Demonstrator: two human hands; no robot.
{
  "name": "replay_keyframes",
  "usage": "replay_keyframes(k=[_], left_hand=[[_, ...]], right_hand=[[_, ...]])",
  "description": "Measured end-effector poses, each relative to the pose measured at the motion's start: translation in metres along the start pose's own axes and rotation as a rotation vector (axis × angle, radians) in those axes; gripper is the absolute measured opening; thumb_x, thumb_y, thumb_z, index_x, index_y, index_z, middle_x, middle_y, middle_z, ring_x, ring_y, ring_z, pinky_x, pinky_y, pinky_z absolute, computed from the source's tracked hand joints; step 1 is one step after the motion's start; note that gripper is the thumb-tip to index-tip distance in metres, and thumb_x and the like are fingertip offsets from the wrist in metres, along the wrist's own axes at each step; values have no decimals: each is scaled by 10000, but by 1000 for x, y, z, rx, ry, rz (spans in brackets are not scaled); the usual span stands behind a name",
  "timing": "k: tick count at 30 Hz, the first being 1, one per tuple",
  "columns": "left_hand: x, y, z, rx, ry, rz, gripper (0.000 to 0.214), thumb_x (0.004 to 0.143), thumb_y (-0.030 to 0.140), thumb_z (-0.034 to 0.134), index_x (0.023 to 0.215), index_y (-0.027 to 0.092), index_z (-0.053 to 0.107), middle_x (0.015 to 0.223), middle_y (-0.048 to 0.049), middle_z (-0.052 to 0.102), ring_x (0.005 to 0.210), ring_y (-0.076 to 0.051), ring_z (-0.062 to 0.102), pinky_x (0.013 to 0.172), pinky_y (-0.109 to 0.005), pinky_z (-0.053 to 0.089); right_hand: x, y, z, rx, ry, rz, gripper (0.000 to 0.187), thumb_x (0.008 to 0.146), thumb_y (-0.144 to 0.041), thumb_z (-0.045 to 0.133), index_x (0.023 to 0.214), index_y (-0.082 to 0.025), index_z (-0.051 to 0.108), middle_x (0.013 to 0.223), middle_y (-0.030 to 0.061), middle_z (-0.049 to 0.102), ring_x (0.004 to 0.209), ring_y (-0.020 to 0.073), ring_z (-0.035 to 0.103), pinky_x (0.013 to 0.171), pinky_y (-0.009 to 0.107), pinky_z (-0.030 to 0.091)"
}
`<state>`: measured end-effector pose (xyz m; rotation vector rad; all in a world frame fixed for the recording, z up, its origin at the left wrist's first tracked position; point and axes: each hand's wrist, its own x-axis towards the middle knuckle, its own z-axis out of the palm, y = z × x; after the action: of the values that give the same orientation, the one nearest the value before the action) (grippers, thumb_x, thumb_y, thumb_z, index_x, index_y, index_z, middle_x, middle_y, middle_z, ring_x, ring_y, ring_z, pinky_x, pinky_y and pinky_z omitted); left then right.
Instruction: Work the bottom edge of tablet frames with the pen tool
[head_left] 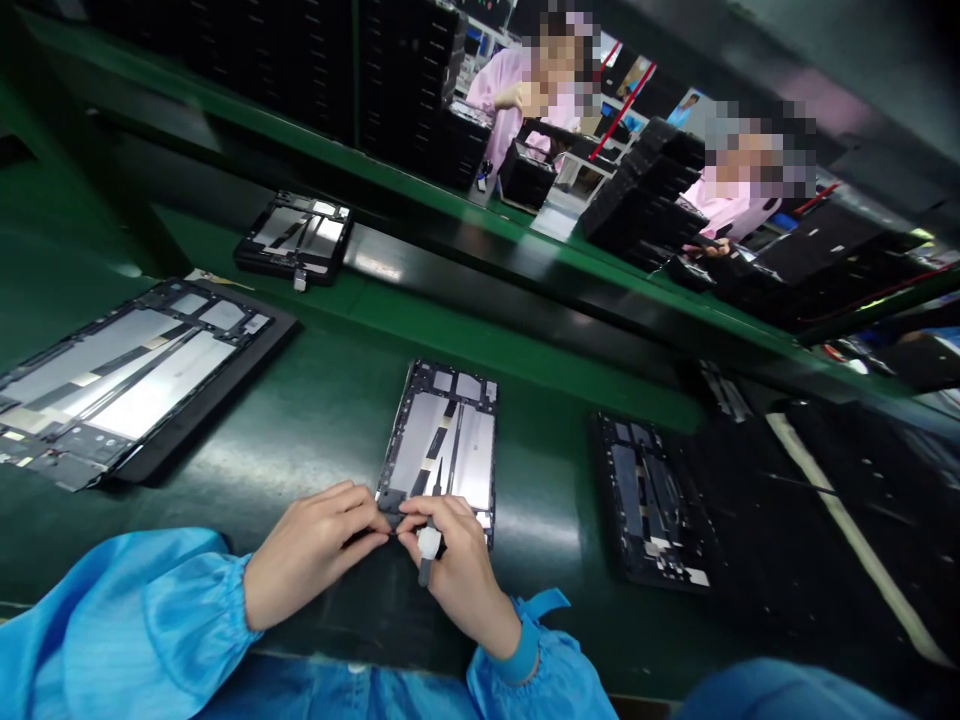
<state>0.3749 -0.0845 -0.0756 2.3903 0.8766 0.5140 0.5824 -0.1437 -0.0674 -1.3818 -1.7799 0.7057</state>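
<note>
The near end of the opened tablet (469, 440) is partly covered by the person's hands, so whatever the fingertips work on there is too small and too hidden to make out. A small tab (429, 543), pale above and grey below, shows against the right hand (459, 575); what it joins cannot be told. A second tablet (165, 360) is cut off by the left edge, and a third (652, 490), at right, sits in dim light, its far side merging with dark material. The faces of two co-workers in pink beyond the worktop (540, 480) are blurred out.

The left hand (322, 540) reaches in from the lower left, back upward, fingers bent and thumb below. The right hand comes from the lower right, wrist angled inward, fingers curled over the tablet's near end. Blue sleeves (187, 605) end at both wrists.

The tablet lies on the worktop, extending away from the hands. The left fingertips meet at its near left corner; the right thumb and forefinger draw close just beside them. Whether either pair pinches anything cannot be told.
</note>
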Motion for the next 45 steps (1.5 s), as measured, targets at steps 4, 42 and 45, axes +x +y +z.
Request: replay_keyframes(k=[4, 42, 45], left_hand=[[-7, 4, -2, 199, 16, 79, 341, 1096, 249, 394, 954, 211, 702, 904, -36, 656, 820, -182, 599, 701, -279, 461], [-27, -13, 6, 452, -21, 238, 492, 1018, 21, 340, 1407, 252, 533, 1225, -88, 659, 1028, -227, 624, 883, -344, 509], [-28, -19, 12, 443, 26, 280, 486, 1018, 49, 317, 1402, 245, 540, 1212, -104, 656, 1002, -230, 625, 852, -343, 518]], right_hand=[[-4, 1, 7, -71, 33, -85, 284, 962, -82, 561, 1170, -254, 650, 923, 37, 740, 836, 238, 653, 735, 352, 480], [-38, 4, 7, 322, 122, 233, 144, 1008, -305, 584, 996, -224, 702, 981, 81, 705, 616, 155, 686, 447, 243, 560], [-41, 7, 1, 315, 169, 261, 189, 1006, -330, 583, 947, -204, 709, 949, 84, 705, 576, 150, 678, 434, 247, 553]])
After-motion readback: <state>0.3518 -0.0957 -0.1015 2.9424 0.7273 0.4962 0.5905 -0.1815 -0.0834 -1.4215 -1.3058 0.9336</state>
